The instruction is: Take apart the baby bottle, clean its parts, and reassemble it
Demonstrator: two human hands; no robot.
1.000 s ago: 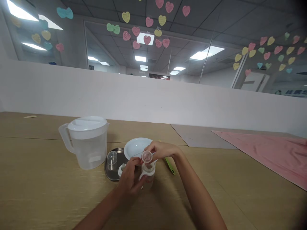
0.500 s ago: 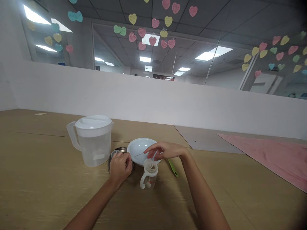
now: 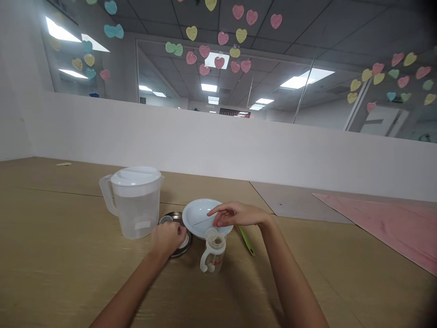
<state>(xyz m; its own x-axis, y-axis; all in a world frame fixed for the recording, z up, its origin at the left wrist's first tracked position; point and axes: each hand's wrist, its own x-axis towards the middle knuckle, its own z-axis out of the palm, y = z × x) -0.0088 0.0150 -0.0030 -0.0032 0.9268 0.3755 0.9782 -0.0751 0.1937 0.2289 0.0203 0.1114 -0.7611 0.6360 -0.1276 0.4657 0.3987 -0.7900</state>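
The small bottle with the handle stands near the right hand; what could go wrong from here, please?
The right hand is close to the small bottle, so a careless move might tip it. The left hand is beside the clear cup on the metal tray and could knock it over.

No text legible; red print (image 3: 216, 263) on bottle (image 3: 215, 257) unreadable.

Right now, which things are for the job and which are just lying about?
Probably for the job: small handled bottle, metal tray by the left hand, white bowl, maybe the pitcher.

Probably just lying about: pink cloth, heart-shaped notes.
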